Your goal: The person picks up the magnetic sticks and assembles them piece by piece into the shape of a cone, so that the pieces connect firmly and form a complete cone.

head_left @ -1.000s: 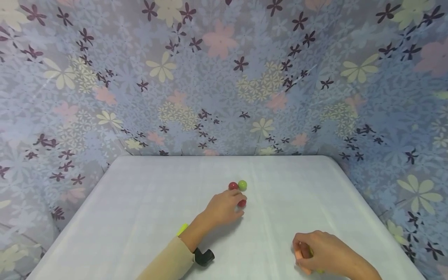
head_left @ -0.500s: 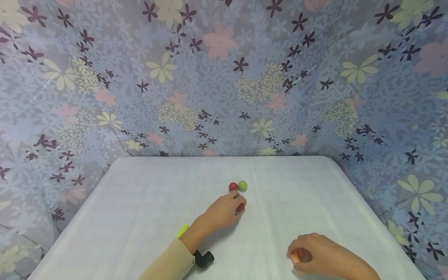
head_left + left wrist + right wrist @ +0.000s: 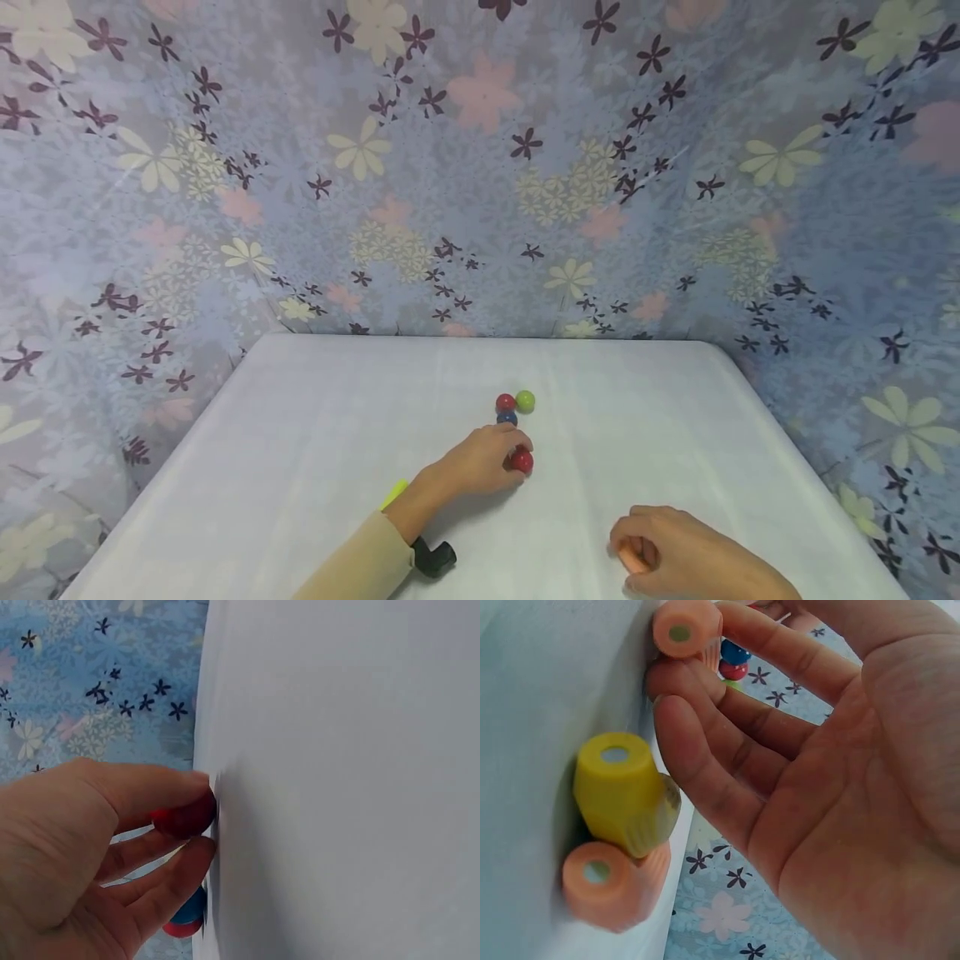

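In the head view my left hand [image 3: 480,460] pinches a shiny red ball [image 3: 522,461] between thumb and fingers, low over the white table. The left wrist view shows the same red ball [image 3: 186,816] at the thumb tip. Just beyond that hand stand a blue ball [image 3: 507,418], a second red ball [image 3: 506,402] and a green ball [image 3: 525,401]. At the right front, my right hand [image 3: 686,552] holds a small orange barrel-shaped piece [image 3: 684,630] with a pale round end. Near its fingers are a similar yellow piece [image 3: 615,787] and another orange one [image 3: 615,885].
Beside my left forearm lie a black elbow-shaped object [image 3: 433,557] and a yellow-green item [image 3: 393,493], both partly hidden by the sleeve. The white-covered table [image 3: 337,400] ends at a flowered curtain [image 3: 480,167] behind.
My left hand has drawn the red ball nearer, away from the other balls, and the blue ball has come into sight. My right hand has shifted slightly left with the orange piece.
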Tool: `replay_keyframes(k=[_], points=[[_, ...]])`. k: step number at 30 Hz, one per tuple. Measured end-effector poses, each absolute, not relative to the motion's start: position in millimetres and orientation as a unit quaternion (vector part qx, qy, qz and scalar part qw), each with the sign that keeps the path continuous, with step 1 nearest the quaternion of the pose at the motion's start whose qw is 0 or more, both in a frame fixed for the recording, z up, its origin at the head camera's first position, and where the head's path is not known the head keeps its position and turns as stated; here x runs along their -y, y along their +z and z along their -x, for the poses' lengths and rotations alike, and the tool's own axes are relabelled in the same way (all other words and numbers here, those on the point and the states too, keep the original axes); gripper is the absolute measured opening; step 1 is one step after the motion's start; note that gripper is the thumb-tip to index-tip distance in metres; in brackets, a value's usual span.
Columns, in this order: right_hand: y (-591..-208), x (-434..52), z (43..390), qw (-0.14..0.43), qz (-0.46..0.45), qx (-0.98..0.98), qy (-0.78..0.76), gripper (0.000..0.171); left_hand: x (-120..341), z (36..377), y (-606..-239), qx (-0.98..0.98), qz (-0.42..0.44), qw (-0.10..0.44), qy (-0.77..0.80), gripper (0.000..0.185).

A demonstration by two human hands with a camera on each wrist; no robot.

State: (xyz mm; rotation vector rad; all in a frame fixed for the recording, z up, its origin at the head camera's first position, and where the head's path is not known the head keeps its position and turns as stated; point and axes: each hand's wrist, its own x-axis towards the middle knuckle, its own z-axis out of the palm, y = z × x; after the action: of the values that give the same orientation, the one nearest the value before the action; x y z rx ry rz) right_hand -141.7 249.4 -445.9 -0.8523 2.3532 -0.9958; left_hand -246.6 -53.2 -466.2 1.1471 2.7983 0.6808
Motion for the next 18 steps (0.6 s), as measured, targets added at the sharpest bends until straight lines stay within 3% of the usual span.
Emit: replay_keyframes(k=[11, 18], points=[[-461.3, -239.7, 146.8, 0.162, 0.363, -0.862, -0.315, 0.025, 48.3, 232.4, -469.5, -0.885, -0.384, 0.078, 0.249, 0.032], [-453.5, -235.8, 150.0, 0.143, 0.325, -0.888, -0.292, 0.012, 38.9, 231.5, -465.7, -0.878, -0.374, 0.107, 0.279, 0.033]])
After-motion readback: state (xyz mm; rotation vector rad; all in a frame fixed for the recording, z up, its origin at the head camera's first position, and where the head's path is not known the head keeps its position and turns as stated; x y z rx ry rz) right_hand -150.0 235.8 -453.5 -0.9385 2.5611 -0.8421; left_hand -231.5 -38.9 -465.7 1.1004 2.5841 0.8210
